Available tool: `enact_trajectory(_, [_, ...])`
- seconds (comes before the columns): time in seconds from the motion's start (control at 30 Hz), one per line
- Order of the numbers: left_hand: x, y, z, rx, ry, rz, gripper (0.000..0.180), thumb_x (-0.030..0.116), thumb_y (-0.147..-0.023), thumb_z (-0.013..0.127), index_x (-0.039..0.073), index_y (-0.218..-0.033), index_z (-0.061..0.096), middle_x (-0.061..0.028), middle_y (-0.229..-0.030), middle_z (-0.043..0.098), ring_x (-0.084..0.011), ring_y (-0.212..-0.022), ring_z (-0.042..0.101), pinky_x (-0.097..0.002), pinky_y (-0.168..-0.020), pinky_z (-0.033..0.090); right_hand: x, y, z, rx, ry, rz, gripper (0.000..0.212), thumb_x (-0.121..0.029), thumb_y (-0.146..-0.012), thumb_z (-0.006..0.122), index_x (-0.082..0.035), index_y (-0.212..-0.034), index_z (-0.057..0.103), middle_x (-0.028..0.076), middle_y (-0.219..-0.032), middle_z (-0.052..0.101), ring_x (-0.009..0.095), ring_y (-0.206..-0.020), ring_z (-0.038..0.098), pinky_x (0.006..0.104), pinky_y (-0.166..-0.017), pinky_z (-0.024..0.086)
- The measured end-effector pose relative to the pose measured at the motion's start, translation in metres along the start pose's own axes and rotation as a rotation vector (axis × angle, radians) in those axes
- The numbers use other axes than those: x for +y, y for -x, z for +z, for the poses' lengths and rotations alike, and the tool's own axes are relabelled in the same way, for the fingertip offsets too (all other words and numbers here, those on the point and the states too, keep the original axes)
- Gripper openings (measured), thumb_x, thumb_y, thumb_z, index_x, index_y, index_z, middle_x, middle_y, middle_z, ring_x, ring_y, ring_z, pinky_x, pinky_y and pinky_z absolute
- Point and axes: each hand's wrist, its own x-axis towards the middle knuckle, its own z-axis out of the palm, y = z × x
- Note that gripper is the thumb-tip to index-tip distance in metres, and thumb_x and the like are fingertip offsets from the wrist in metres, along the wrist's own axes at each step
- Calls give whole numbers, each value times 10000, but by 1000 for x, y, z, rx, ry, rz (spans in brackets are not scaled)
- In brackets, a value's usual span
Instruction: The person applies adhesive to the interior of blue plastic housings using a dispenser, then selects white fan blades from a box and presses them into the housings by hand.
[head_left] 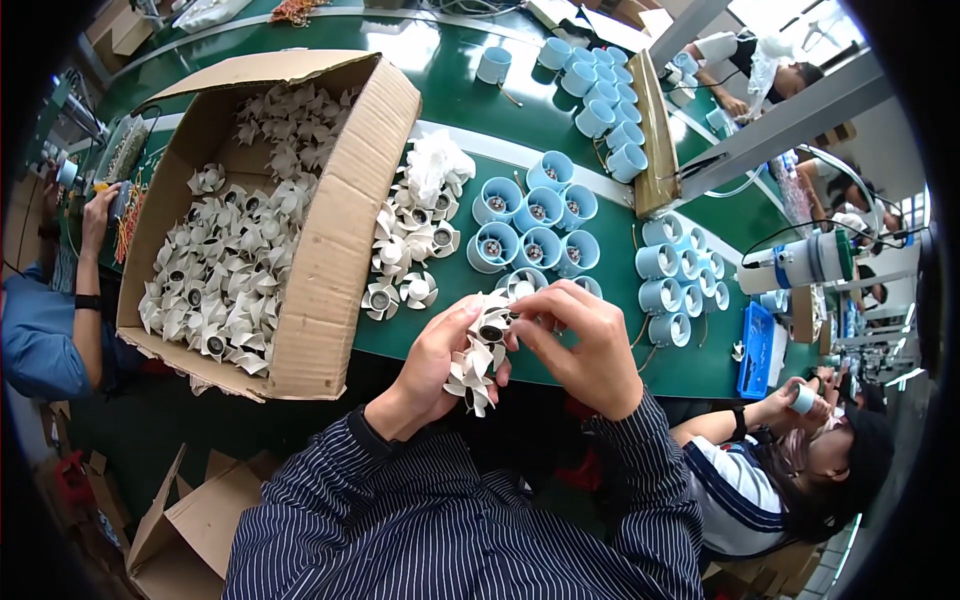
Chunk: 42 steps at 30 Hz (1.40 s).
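My left hand (428, 362) is closed round a small stack of white fan impellers (472, 372), held above the table's near edge. My right hand (592, 345) pinches at the top of that stack, its fingertips on the blades of one impeller; part of that grip is hidden. Just beyond my hands, light-blue round housings (540, 247) stand open end up in rows, with motor parts showing inside. Loose white impellers (400, 240) lie left of the housings, by a crumpled white plastic bag (438, 165).
A large cardboard box (335, 230) full of impellers stands at the left. More blue housings (605, 90) line the far side and the right (662, 262). A blue tray (755, 350) sits at the right. Co-workers sit at left (45, 330) and right (740, 490).
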Motion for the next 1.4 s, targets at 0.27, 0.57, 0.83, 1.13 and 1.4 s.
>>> enact_trajectory(0.27, [-4,-3,4,17,-62,21,394,305,-1177,370,21,-1408,517,-142,-1042,685,-227,-731,723,-354,-549,636,8,5,7,7,107,-178,201,-18,-880,832,-23,-1066,757,106,-1003,753,245,-805,717,336,-722,583])
enact_trajectory(0.57, [1,-6,5,64,-103,33,334,287,-1169,437,32,-1365,525,-124,-998,691,-209,-699,721,-346,-534,630,15,10,6,18,65,-326,263,19,-826,844,-34,-1072,767,103,-1006,748,250,-780,697,357,-686,565])
enact_trajectory(0.83, [-3,-9,0,29,-75,-62,340,314,-1177,437,30,-1327,549,-115,-977,695,-205,-686,717,-351,-546,634,16,12,-5,46,140,-468,329,62,-757,887,-26,-1055,780,97,-939,748,248,-746,683,336,-684,556])
enact_trajectory(1.13, [1,-9,0,16,-6,-121,436,393,-1188,429,0,-1289,588,-118,-967,682,-202,-658,678,-335,-528,625,92,-12,-46,344,-27,293,127,-92,-973,802,25,-998,759,67,-855,716,108,-741,631,271,-701,513])
enact_trajectory(1.4, [-2,-6,-5,87,-26,-119,428,403,-1174,500,-6,-1171,626,-106,-949,679,-187,-651,678,-336,-510,626,109,-24,-43,205,124,361,149,-122,-982,778,26,-993,757,52,-848,698,115,-758,629,287,-710,511])
